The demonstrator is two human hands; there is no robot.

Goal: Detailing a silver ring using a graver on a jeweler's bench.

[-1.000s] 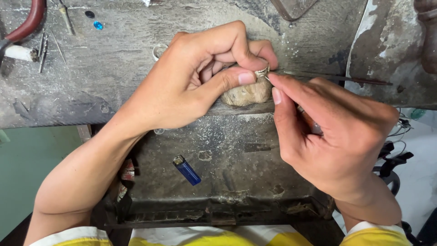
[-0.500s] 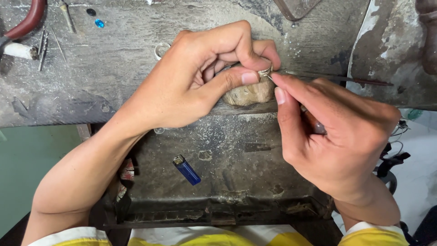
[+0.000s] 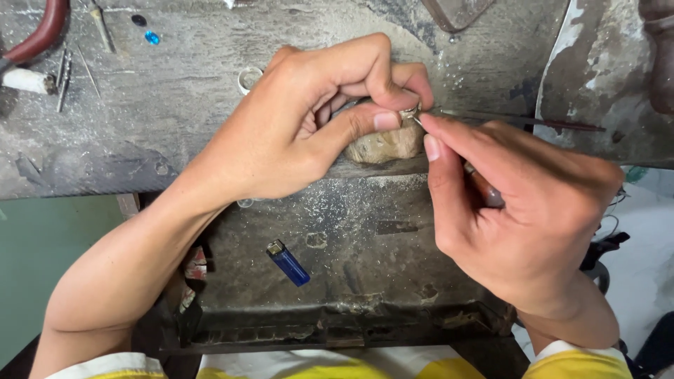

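Far left of the worn grey bench top (image 3: 175, 140): a red-handled tool (image 3: 38, 38) enters from the upper corner, a white stub (image 3: 24, 81) below it, thin metal pins (image 3: 63, 81) just beside the stub. Small blue gem (image 3: 152, 37) lies near the top edge, a dark oval stone (image 3: 138, 20) close to its left. A pale loose ring (image 3: 247, 78) sits on the bench, partly hidden behind the left wrist. Left hand (image 3: 302, 133) is curled, thumb and forefinger pinched tight on a small silver ring (image 3: 409, 111), other fingers folded underneath; the ring is held at the top of a tan wooden bench peg (image 3: 385, 146) that juts from the bench edge. Below the bench, a dusty metal catch tray (image 3: 337, 245) with a blue lighter (image 3: 288, 262) lying loose on it, well apart from both hands. Right hand (image 3: 519, 217) is closed around a thin tool with a dark rounded handle (image 3: 488, 193), forefinger stretched along the shaft; the fine tip (image 3: 417, 121) meets the ring, touching it as far as can be seen. A slender dark rod (image 3: 519, 122) lies on the bench behind the right hand. Yellow and white sleeves (image 3: 576, 361) visible at the bottom edge.
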